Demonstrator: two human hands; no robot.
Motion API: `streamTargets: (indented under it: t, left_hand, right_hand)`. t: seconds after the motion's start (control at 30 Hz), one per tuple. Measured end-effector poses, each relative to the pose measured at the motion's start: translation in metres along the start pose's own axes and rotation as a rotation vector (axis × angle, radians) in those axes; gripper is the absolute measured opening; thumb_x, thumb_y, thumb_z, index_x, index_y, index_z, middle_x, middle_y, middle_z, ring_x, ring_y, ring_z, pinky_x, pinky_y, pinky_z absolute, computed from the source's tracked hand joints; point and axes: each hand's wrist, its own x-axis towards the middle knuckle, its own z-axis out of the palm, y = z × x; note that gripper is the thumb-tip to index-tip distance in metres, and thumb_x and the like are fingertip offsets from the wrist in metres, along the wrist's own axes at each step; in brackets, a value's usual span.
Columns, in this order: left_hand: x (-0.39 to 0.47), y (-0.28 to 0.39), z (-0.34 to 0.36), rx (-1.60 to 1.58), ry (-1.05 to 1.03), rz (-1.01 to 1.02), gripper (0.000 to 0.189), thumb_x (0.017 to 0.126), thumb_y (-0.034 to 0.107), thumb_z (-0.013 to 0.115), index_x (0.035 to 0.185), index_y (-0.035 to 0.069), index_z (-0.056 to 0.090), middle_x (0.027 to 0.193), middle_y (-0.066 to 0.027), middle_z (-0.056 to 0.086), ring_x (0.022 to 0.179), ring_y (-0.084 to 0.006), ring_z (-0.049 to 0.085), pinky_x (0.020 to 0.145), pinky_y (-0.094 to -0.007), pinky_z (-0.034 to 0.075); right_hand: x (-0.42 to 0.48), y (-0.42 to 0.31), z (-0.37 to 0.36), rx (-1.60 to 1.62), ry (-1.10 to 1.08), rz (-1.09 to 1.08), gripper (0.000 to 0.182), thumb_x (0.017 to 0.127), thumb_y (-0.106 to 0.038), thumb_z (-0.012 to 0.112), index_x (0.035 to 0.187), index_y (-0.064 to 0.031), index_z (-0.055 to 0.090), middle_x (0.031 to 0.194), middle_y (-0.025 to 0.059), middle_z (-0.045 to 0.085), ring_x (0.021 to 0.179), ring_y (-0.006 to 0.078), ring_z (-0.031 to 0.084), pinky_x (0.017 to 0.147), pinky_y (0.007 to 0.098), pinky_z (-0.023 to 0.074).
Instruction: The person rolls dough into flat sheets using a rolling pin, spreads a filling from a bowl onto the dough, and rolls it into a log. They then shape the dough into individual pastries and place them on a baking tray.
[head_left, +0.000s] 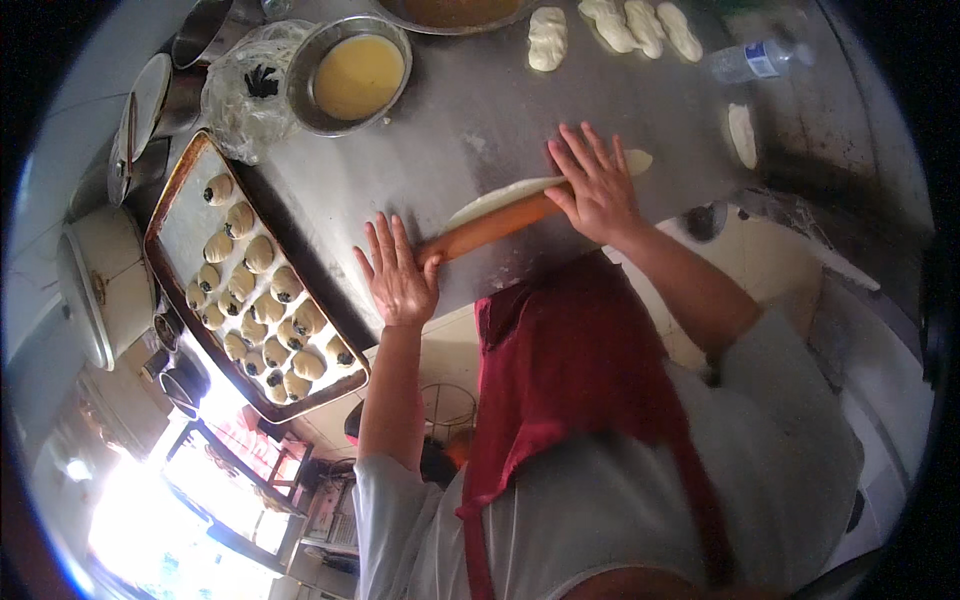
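Note:
A wooden rolling pin (491, 225) lies across a thin, flattened strip of dough (510, 193) on the metal work surface. My left hand (403, 274) rests on the pin's left end with its fingers spread. On the pin's other end lies the palm of my right hand (598, 184), its fingers extended over the dough. The dough's narrow tip shows beyond my right hand. Several shaped dough pieces (547, 39) lie along the far side, and another long piece (742, 136) is at the right.
A baking tray (259, 217) of small dough rolls with dark filling stands at the left. Behind it are a metal bowl (298, 82) of yellow liquid, a clear plastic bag (232, 97) and lidded pots (109, 281). A plastic bottle (739, 61) lies at the far right.

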Motion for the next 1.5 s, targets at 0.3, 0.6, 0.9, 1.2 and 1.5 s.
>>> streamTargets:
  t: [0.3, 0.6, 0.9, 1.2, 1.5]
  left_hand:
    - [-0.006, 0.008, -0.002, -0.022, 0.064, -0.064, 0.079, 0.099, 0.056, 0.043, 0.156, 0.004, 0.027, 0.162, -0.0216, 0.025, 0.151, -0.0397, 0.02, 0.12, -0.0605, 0.008]
    - [-0.016, 0.005, 0.003, -0.02, 0.019, -0.105, 0.081, 0.096, 0.057, 0.046, 0.156, 0.006, 0.028, 0.16, -0.0207, 0.029, 0.15, -0.0418, 0.021, 0.12, -0.0581, 0.013]
    - [-0.068, -0.004, 0.0, 0.041, -0.036, -0.176, 0.067, 0.078, 0.05, 0.078, 0.124, 0.007, 0.055, 0.121, -0.0151, 0.054, 0.116, -0.0362, 0.05, 0.1, -0.0507, 0.037]
    - [0.021, 0.104, -0.012, -0.211, -0.073, 0.076, 0.078, 0.086, 0.045, 0.071, 0.15, 0.011, 0.042, 0.159, -0.0185, 0.033, 0.147, -0.0397, 0.029, 0.118, -0.0523, 0.028]
    - [0.025, 0.122, 0.003, -0.082, -0.003, 0.076, 0.077, 0.101, 0.045, 0.049, 0.158, 0.002, 0.019, 0.162, -0.0257, 0.021, 0.151, -0.0416, 0.019, 0.12, -0.0615, 0.012]
  right_hand:
    - [0.009, 0.005, -0.002, 0.101, -0.037, -0.019, 0.073, 0.095, -0.058, 0.052, 0.146, -0.0067, 0.045, 0.159, 0.015, 0.033, 0.146, 0.04, 0.031, 0.113, 0.069, 0.0237]
    - [-0.001, 0.004, -0.013, 0.147, -0.045, -0.101, 0.073, 0.096, -0.057, 0.053, 0.147, -0.0057, 0.044, 0.159, 0.0145, 0.034, 0.146, 0.0405, 0.029, 0.115, 0.0667, 0.0213]
    - [-0.031, -0.001, -0.007, 0.293, -0.097, -0.211, 0.06, 0.087, -0.044, 0.07, 0.135, -0.0106, 0.055, 0.132, 0.0104, 0.053, 0.127, 0.0322, 0.047, 0.107, 0.058, 0.0349]
    - [-0.021, 0.104, -0.053, 0.222, -0.13, -0.066, 0.061, 0.089, -0.046, 0.069, 0.135, -0.0091, 0.057, 0.139, 0.0135, 0.05, 0.128, 0.0342, 0.048, 0.109, 0.0563, 0.0352]
    - [-0.031, 0.113, -0.035, 0.047, -0.069, -0.032, 0.074, 0.096, -0.058, 0.052, 0.147, -0.0047, 0.044, 0.159, 0.0165, 0.033, 0.146, 0.0398, 0.031, 0.114, 0.0663, 0.0248]
